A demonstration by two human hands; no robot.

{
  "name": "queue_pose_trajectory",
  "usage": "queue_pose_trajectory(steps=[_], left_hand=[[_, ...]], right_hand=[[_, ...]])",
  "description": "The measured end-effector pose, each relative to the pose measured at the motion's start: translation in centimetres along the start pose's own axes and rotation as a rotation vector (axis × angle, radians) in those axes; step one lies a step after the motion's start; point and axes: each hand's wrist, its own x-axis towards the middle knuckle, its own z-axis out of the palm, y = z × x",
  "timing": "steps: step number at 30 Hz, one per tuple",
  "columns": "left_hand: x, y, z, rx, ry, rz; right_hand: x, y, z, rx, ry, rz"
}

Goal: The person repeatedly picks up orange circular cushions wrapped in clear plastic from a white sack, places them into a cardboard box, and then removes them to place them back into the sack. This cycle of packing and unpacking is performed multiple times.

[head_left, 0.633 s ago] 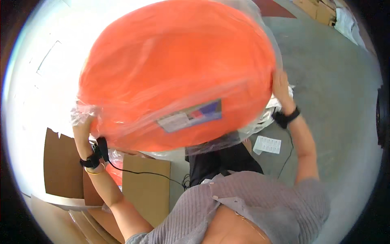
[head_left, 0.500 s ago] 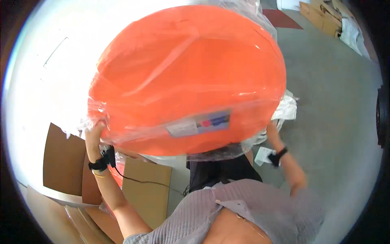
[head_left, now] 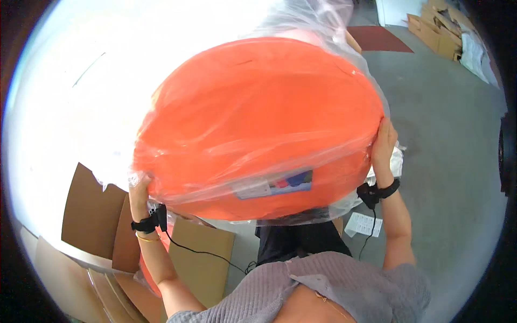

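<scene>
A large, rounded orange item (head_left: 258, 124), wrapped in a clear plastic bag (head_left: 323, 33), is held up in front of me and fills the middle of the view. What kind of thing it is, I cannot tell. Through the film near its lower edge shows a printed card (head_left: 293, 181). My left hand (head_left: 140, 191) is closed on the bagged item at its lower left edge, fingers partly hidden by bunched plastic. At the right edge, my right hand (head_left: 383, 142) grips the item from the side. Each wrist wears a black strap with a cable.
Open cardboard boxes (head_left: 94, 215) stand at the lower left, one with something orange inside. A white printed sheet (head_left: 364, 225) lies on the grey floor near white wrapping (head_left: 396, 161). Flattened cardboard (head_left: 439, 35) and a dark red mat (head_left: 379, 39) are at the far right.
My right hand has come up from below and now holds the right edge of the orange item. The item sits slightly lower and further right in view, with my left hand still on it.
</scene>
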Motion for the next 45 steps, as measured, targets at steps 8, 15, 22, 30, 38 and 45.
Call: queue_pose_trajectory(steps=[8,15,22,30,38,45], left_hand=[[-1.2,-4.1,-5.3,0.149,0.011,0.000],[-5.5,-8.3,-1.6,-0.042,0.164,0.030],[-7.3,-10.9,-0.2,-0.299,0.278,-0.041],[-6.6,-13.0,1.6,-0.286,0.269,-0.042],[-6.1,-20.9,3.5,-0.180,0.171,-0.016],[-4.5,-15.0,9.6,-0.116,-0.078,-0.073]], right_hand=[[-13.5,10.8,-1.4,-0.231,-0.143,0.141],[-19.1,14.2,-5.6,-0.174,-0.341,0.283],[-17.8,13.5,-5.8,0.665,-0.255,0.696],[-20.6,15.5,-4.9,0.291,-0.479,0.533],[-21.4,18.4,-7.3,-0.659,-0.753,0.053],[-16.3,8.1,-10.7,-0.020,-0.180,0.671]])
